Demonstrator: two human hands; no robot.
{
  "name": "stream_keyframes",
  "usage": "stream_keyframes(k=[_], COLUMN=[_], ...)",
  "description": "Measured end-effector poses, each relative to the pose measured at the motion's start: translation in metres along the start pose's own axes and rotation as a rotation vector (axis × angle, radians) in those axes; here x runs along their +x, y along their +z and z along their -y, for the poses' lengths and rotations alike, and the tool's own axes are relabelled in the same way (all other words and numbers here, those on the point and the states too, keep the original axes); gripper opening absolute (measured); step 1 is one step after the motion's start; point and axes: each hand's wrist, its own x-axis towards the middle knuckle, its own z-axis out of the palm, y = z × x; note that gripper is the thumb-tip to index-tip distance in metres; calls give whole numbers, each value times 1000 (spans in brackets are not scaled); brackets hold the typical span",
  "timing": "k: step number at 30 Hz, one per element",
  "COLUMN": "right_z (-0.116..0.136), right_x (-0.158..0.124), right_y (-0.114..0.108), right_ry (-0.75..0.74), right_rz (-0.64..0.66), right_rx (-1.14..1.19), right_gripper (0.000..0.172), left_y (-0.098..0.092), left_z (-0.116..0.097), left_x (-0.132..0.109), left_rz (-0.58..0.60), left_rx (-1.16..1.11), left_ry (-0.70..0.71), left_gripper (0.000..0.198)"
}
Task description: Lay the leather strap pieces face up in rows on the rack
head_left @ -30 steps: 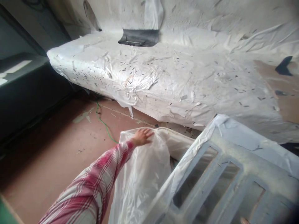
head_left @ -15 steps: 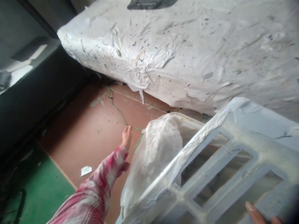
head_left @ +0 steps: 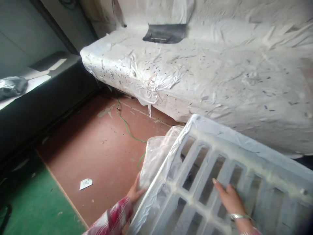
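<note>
A white slotted plastic crate (head_left: 244, 163), wrapped in thin film, tilts across the lower right. My right hand (head_left: 228, 199) lies flat on its slotted side with fingers stretched out; a bracelet sits at the wrist. My left hand (head_left: 135, 192), in a red plaid sleeve, presses against the crate's left edge and the clear plastic bag (head_left: 156, 155) bunched there. Its fingers are mostly hidden behind the edge.
A long bench covered in speckled white plastic sheeting (head_left: 195, 75) fills the upper right. A green cable (head_left: 127, 125) trails over the brown floor (head_left: 97, 137). A paper scrap (head_left: 86, 183) lies near the green mat (head_left: 36, 209). A dark ledge (head_left: 36, 91) runs along the left.
My left hand pulled back from the green cable to the crate's left edge. My right hand came up onto the slotted side. The crate now stands more upright, closer in view.
</note>
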Motion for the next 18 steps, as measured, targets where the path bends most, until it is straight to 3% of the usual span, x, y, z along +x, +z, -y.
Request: stream_keyframes(k=[4, 7, 10, 13, 18], right_z=[17, 12, 9, 11, 12], right_x=[16, 27, 34, 35, 26], right_y=[29, 45, 50, 48, 43], right_ry=[38, 85, 95, 88, 46], right_rz=[120, 141, 136, 163, 213], right_rx=[-54, -80, -67, -91, -127], right_gripper=[50, 53, 56, 59, 58], left_y=[-15, -22, -23, -17, -5], left_z=[-17, -32, -26, 5, 50], left_x=[7, 40, 60, 38, -39], left_rz=[-141, -149, -176, -157, 11], left_rx=[-351, -255, -60, -4, -135], left_ry=[-117, -183, -134, -29, -200], left_gripper=[89, 78, 68, 74, 78])
